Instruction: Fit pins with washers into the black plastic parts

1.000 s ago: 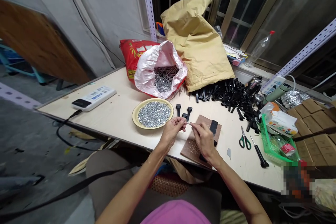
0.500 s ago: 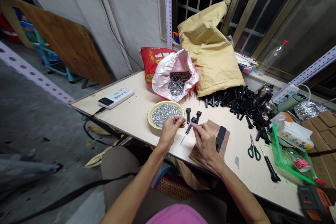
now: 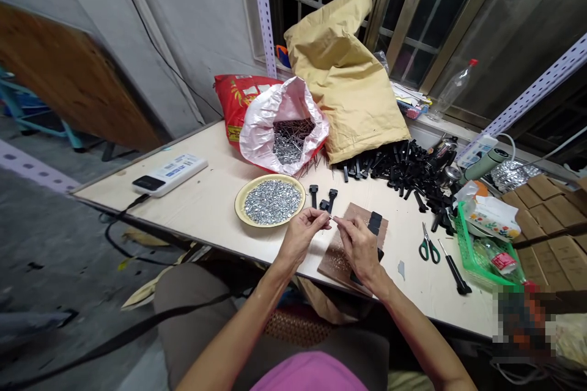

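My left hand [image 3: 300, 235] and my right hand [image 3: 360, 245] pinch with their fingertips almost meeting above the near part of the table. A small, thin, light-coloured piece shows between the fingertips, too small to name. Just behind them lie several black plastic pieces [image 3: 313, 195] with wide heads and narrow shafts; my fingers partly cover one. Left of my left hand sits a yellow dish [image 3: 238, 215] full of small shiny metal parts [image 3: 273, 201]. Under my right hand is a brown board [image 3: 331, 256] with black pads [image 3: 375, 220] along its right side, partly hidden.
Behind the dish an open red-and-white sack [image 3: 257, 134] holds metal pins [image 3: 293, 137]. A tan paper sack [image 3: 348, 91] stands beside a heap of black pieces [image 3: 408, 168]. Scissors [image 3: 428, 247], a black-handled tool [image 3: 456, 272] and a green basket [image 3: 472, 263] are at right; a white power bank [image 3: 172, 174] lies left.
The view has turned to the right, so the table's things appear farther left. My fingertips have come closer together, with the thin piece between them.
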`<state>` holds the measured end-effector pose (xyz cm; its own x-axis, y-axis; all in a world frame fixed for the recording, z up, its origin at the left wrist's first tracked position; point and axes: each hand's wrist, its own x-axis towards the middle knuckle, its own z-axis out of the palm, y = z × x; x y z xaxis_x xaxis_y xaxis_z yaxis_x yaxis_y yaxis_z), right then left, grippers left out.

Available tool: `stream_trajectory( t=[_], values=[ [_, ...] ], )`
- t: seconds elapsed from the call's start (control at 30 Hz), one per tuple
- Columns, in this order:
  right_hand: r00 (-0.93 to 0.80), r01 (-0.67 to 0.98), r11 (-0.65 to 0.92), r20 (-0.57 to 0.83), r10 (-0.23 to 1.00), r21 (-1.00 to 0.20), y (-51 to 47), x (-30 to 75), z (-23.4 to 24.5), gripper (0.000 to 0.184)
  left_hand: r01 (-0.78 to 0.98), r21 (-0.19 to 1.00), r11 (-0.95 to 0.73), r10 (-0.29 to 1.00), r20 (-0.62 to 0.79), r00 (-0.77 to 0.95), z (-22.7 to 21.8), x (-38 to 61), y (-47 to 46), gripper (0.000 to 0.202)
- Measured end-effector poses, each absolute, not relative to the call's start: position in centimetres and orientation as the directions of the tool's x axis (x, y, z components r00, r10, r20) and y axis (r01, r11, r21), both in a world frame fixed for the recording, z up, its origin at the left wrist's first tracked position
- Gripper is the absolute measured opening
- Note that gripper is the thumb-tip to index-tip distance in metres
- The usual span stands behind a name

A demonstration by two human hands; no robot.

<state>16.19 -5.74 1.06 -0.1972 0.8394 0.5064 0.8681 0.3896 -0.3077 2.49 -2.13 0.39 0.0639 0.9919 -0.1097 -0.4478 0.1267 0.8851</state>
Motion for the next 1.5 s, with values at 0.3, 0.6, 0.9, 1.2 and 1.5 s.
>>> stream_trajectory(
  t=[0.3,0.6,0.9,1.2,1.5],
  values=[
    [-0.201,0.910,0.369,0.580,0.790,-0.187,-6.4,17.3,0.4,0.025,-0.360,0.914,0.188,0.977,-0.136,0.165,-0.2,3.0,-2.2,0.035],
    [-0.230,0.911,0.376,0.546,0.806,-0.171,-7.1,18.5,-0.2,0.027,-0.298,0.927,0.228,0.957,-0.157,0.244,-1.3,3.4,-2.2,0.037],
    [-0.227,0.921,0.345,0.469,0.854,-0.182,-7.0,18.8,-0.9,0.027,-0.288,0.925,0.248,0.952,-0.177,0.249,-1.8,3.6,-2.4,0.036],
    [-0.247,0.899,0.375,0.447,0.860,-0.225,-7.2,19.0,-0.6,0.028,-0.260,0.939,0.226,0.956,-0.161,0.247,-1.5,3.5,-2.6,0.032],
    [-0.224,0.895,0.347,0.390,0.893,-0.280,-7.2,19.1,-0.9,0.019,-0.251,0.939,0.235,0.954,-0.173,0.246,-1.5,3.4,-2.5,0.033]
  ],
)
